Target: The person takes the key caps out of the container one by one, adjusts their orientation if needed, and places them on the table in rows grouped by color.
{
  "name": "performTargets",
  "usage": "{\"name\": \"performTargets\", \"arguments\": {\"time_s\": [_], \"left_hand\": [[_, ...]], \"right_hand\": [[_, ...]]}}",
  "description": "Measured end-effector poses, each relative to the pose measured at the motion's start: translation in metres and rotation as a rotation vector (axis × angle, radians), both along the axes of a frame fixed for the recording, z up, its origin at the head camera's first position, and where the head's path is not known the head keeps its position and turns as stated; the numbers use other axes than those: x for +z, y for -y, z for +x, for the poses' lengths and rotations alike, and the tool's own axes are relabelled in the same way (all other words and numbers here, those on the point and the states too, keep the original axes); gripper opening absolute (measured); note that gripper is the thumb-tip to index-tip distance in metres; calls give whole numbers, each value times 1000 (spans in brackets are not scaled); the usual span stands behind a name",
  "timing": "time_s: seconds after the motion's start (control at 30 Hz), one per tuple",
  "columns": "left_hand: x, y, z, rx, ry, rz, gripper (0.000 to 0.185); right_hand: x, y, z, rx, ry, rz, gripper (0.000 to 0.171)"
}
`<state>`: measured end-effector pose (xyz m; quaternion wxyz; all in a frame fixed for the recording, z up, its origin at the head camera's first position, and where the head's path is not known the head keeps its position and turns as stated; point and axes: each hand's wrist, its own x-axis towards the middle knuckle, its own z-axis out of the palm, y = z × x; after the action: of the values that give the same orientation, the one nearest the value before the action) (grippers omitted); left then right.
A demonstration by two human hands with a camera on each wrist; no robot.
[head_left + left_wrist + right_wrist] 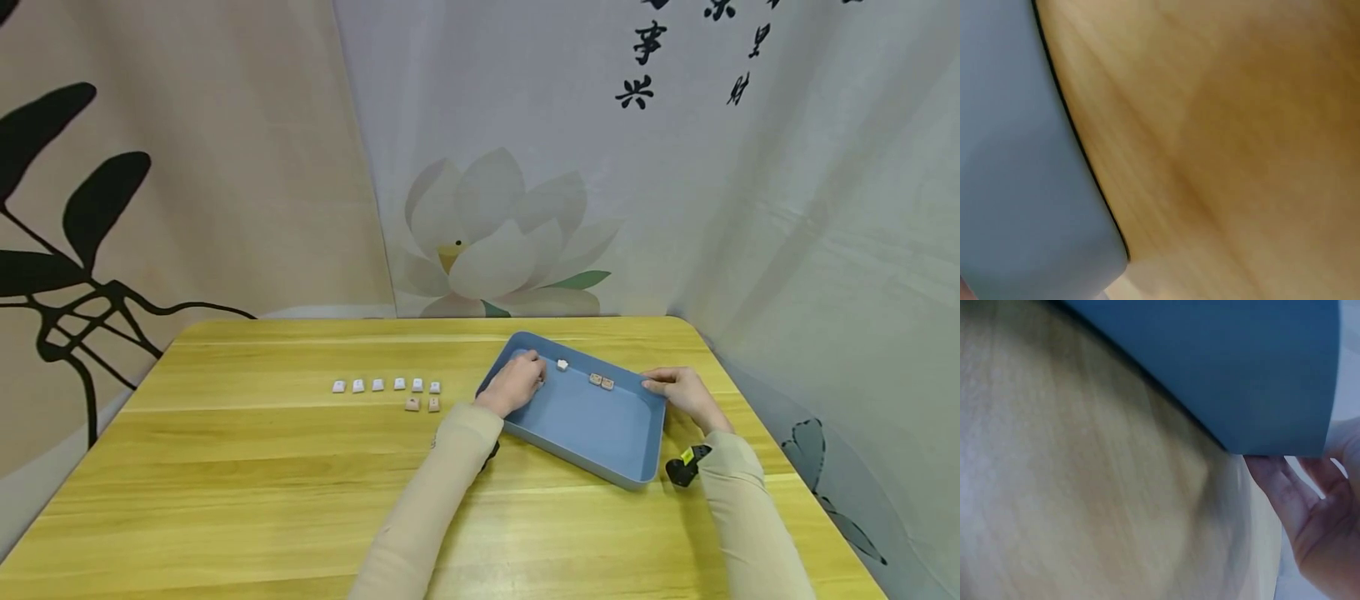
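A blue rectangular tray (585,425) lies at an angle on the table's right half. My left hand (516,383) reaches over its left rim, fingers curled down inside, seemingly pinching a small whitish keycap (539,384) that they mostly hide. Further along in the tray are one white keycap (562,365) and two tan keycaps (602,382) side by side. At the tray's right corner my right hand (684,395) grips the wall; the right wrist view has fingers (1282,490) under the corner. The left wrist view gives only the tray's outer wall (1029,169) and tabletop.
Left of the tray, several white keycaps (377,385) form a row on the wooden table (225,467). Two tan keycaps (412,404) sit just below its right end. A printed curtain (517,100) hangs behind the table's far edge.
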<state>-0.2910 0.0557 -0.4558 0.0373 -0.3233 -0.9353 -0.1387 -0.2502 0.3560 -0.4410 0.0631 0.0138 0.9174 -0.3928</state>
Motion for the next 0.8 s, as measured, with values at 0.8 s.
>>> {"name": "performTargets", "arguments": {"time_s": [0.8], "left_hand": [[19, 18, 15, -80, 253, 445, 15]], "right_hand": [[-3, -1, -1, -4, -3, -5, 38]]}}
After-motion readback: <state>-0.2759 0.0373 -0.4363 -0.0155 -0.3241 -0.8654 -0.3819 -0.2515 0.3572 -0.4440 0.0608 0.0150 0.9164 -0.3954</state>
